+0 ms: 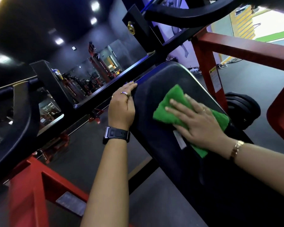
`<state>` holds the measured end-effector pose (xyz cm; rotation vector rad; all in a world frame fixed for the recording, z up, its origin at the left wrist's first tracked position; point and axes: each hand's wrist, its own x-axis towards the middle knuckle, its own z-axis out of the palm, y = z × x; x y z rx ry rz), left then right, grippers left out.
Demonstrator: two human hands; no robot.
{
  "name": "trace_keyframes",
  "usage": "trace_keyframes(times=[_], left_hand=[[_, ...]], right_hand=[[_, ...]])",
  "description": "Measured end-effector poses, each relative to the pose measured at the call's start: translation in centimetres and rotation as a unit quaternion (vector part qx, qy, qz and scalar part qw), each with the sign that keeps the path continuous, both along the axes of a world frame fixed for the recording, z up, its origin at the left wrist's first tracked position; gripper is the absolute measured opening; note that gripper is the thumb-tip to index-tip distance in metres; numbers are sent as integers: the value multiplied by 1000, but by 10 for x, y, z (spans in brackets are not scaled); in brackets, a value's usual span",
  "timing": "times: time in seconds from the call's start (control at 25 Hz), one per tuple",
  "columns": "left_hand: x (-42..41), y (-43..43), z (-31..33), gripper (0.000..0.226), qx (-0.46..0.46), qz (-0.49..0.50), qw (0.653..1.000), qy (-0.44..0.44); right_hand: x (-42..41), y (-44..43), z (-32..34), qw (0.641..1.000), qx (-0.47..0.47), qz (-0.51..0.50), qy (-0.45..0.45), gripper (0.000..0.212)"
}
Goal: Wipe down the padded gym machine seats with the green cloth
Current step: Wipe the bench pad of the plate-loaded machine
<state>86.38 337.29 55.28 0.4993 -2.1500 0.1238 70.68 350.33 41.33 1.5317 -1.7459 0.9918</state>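
A black padded seat (167, 76) of a gym machine runs from the frame's middle down to the lower right. A folded green cloth (169, 104) lies flat on the pad's upper half. My right hand (197, 122) presses on the cloth with straight, spread fingers; a gold bracelet is on that wrist. My left hand (121, 105) rests along the pad's left edge, fingers extended toward its top corner. It wears a ring and a black watch. The cloth's lower part is hidden under my right hand.
Red frame tubes (246, 51) pass close to the pad on the right, and another red frame (31, 185) stands at the lower left. A black beam (105, 94) crosses behind my left hand. Black weight plates (243, 108) sit right of the pad. Dark floor lies below.
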Motion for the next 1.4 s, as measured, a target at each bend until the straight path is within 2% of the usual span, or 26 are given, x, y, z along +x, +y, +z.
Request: trace_keyframes(times=[0.04, 0.08, 0.12, 0.24, 0.36, 0.44, 0.52, 0.56, 0.68, 0.76, 0.8, 0.88, 0.96, 1.0, 1.04, 1.12, 1.16, 1.2, 1.28, 1.36, 1.4], left_hand=[[1, 2, -5, 44, 13, -6, 999, 38], [2, 3, -11, 44, 24, -11, 997, 74], [3, 4, -16, 44, 30, -15, 994, 103], [5, 4, -30, 41, 33, -29, 984, 170], [6, 6, -37, 37, 71, -42, 972, 219], [5, 7, -38, 34, 116, -47, 964, 236], [5, 7, -39, 33, 114, -46, 965, 232], [5, 6, -39, 34, 106, -44, 967, 228], [5, 5, -39, 34, 100, -34, 968, 228], [5, 7, -41, 33, 103, -36, 966, 233], [5, 8, -41, 33, 102, -36, 966, 235], [3, 8, -41, 33, 93, -35, 966, 239], [2, 6, -41, 34, 92, -37, 966, 241], [1, 6, -41, 34, 95, -37, 965, 242], [2, 5, -41, 35, 95, -36, 965, 243], [2, 5, -42, 34, 95, -41, 965, 242], [1, 6, -43, 34, 98, -44, 965, 241], [1, 7, -43, 34, 103, -45, 964, 243], [1, 9, -44, 35, 108, -44, 960, 255], [0, 9, -45, 35, 107, -47, 957, 265], [1, 9, -45, 35, 107, -48, 956, 269]], right_hand=[[0, -9, 20, 997, 3, -28, -72, 56], [10, -17, 37, 993, 4, -34, -109, 55], [25, -24, 46, 995, -7, -30, -98, 55], [52, -16, 12, 997, -33, 30, 68, 55], [27, 18, -33, 970, -2, 64, 235, 57], [16, 15, -26, 975, 2, 23, 221, 57], [36, 3, -6, 993, -18, -16, 116, 59], [51, 0, -3, 994, -25, -14, 106, 59], [59, 14, -32, 961, 7, 83, 264, 52], [33, 30, -46, 945, 23, 100, 310, 52], [23, 30, -41, 956, 22, 81, 282, 55], [20, 16, -15, 986, 4, 17, 165, 57], [43, 2, 6, 996, -9, 18, 90, 58], [53, 1, 4, 993, -10, 42, 105, 58], [57, 4, -7, 985, -4, 77, 157, 59], [46, 23, -35, 950, 30, 150, 273, 59], [33, 30, -43, 941, 33, 156, 298, 59], [24, 32, -43, 947, 33, 143, 287, 58], [24, 21, -23, 980, 17, 78, 180, 54], [50, 7, -3, 996, -8, 52, 74, 52], [63, 3, -4, 995, -18, 61, 78, 51]])
